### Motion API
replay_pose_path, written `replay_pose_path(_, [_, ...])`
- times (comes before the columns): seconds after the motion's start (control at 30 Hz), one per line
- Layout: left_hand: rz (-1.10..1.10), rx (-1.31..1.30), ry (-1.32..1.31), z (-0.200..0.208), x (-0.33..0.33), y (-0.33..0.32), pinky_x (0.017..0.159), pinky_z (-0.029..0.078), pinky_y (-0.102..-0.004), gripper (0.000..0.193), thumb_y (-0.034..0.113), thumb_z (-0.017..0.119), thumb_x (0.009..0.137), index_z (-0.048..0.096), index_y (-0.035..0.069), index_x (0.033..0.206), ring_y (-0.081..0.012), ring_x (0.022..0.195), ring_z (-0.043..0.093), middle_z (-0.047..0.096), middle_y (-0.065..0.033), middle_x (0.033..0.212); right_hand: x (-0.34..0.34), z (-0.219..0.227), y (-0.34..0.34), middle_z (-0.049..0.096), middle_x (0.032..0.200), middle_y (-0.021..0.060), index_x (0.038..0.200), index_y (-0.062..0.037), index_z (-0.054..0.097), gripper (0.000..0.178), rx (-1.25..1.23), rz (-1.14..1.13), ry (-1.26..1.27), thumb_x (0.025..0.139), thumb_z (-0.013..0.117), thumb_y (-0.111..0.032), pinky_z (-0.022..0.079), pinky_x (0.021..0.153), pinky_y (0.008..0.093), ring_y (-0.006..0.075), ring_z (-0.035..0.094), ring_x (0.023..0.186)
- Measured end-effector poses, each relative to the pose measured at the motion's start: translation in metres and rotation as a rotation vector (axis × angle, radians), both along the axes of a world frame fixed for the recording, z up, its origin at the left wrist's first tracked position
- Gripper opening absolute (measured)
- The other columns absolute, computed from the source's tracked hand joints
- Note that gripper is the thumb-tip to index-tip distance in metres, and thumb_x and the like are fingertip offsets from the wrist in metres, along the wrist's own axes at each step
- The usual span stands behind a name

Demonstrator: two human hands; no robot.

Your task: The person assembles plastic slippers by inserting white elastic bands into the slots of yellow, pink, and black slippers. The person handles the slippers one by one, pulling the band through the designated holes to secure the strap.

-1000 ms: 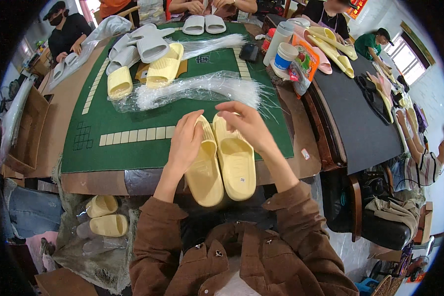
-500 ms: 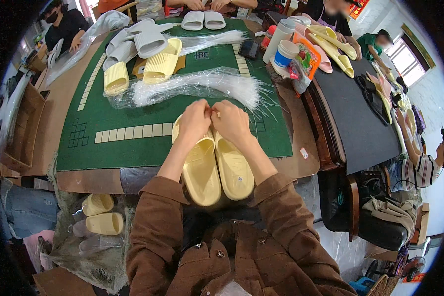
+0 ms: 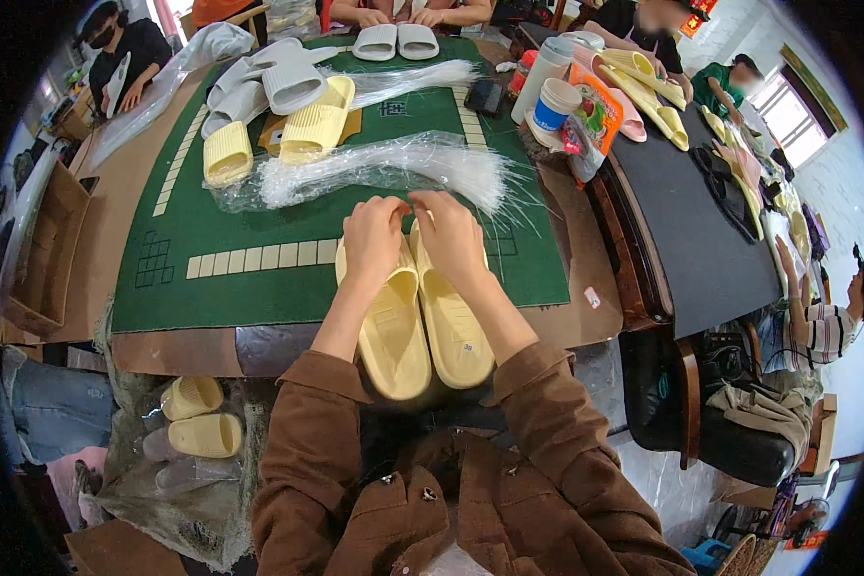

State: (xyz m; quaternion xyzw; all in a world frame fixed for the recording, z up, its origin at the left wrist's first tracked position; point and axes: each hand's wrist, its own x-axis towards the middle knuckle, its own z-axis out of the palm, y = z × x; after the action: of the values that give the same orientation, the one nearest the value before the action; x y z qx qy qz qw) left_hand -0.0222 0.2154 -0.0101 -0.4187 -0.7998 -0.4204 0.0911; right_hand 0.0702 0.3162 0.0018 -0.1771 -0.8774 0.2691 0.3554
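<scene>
A pair of pale yellow slide slippers [image 3: 394,341] stands side by side at the table's near edge, heels toward me. My left hand [image 3: 372,240] is over the left slipper's strap, its thumb and fingers drawn together in a pinch. Beside it, over the other strap, my right hand [image 3: 451,240] has its fingers bent and pinched too. The fingertips of both hands nearly meet; whatever they hold is too small to make out. Just beyond lies a bundle of thin clear plastic strips [image 3: 384,173] in a clear bag.
Two yellow slippers [image 3: 317,120] and several grey slippers [image 3: 293,86] lie on the green mat [image 3: 192,302]. A white cup [image 3: 555,104] and an orange packet [image 3: 597,115] stand to the right. A sack [image 3: 144,499] with more yellow slippers sits below left. Other people work around the tables.
My hands have moved slightly apart at the fingertips, and my right hand's fingers have lifted a little. The yellow slippers have stayed nearly in place.
</scene>
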Motion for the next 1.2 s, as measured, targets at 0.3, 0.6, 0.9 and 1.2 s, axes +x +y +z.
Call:
replay_pose_path(0.3, [0.017, 0.009, -0.172, -0.007, -0.004, 0.004, 0.071, 0.045, -0.0474, 0.012, 0.010, 0.056, 0.089, 0.067, 0.008, 0.089, -0.0341, 0.084, 0.060, 0.065, -0.0113, 0.086, -0.002, -0.003, 0.008, 0.069, 0.086, 0.0140, 0.097, -0.0051, 0.067, 0.015, -0.102, 0.003, 0.081, 0.087, 0.056, -0.008, 0.052, 0.072, 0.0419, 0.0352, 0.066, 0.082])
replay_pose_path(0.6, [0.026, 0.010, -0.091, -0.007, 0.001, 0.002, 0.076, 0.046, -0.0441, 0.013, 0.008, 0.053, 0.090, 0.066, 0.005, 0.089, -0.0343, 0.087, 0.060, 0.065, -0.0129, 0.088, 0.000, -0.005, 0.014, 0.067, 0.088, 0.0165, 0.089, -0.0034, 0.064, 0.010, -0.236, -0.001, -0.077, 0.086, 0.055, -0.007, 0.050, 0.071, 0.0463, 0.0382, 0.063, 0.082])
replay_pose_path(0.9, [-0.014, 0.100, -0.006, -0.008, -0.001, 0.003, 0.071, 0.047, -0.0439, 0.009, 0.005, 0.057, 0.085, 0.066, 0.006, 0.086, -0.0341, 0.082, 0.060, 0.064, -0.0124, 0.084, -0.003, -0.005, 0.004, 0.067, 0.083, 0.0170, 0.085, -0.0052, 0.065, 0.008, -0.187, -0.014, 0.043, 0.084, 0.058, -0.008, 0.051, 0.068, 0.0470, 0.0382, 0.064, 0.076])
replay_pose_path(1.2, [-0.073, -0.092, 0.293, 0.038, 0.069, -0.022, 0.097, 0.038, -0.0448, 0.035, 0.016, 0.059, 0.091, 0.055, 0.006, 0.123, -0.0325, 0.111, 0.052, 0.056, -0.0140, 0.118, 0.002, -0.015, 0.028, 0.065, 0.085, 0.0193, 0.092, -0.0003, 0.062, 0.010, -0.365, -0.033, 0.233, 0.084, 0.057, -0.002, 0.050, 0.071, 0.0414, 0.0335, 0.065, 0.081])
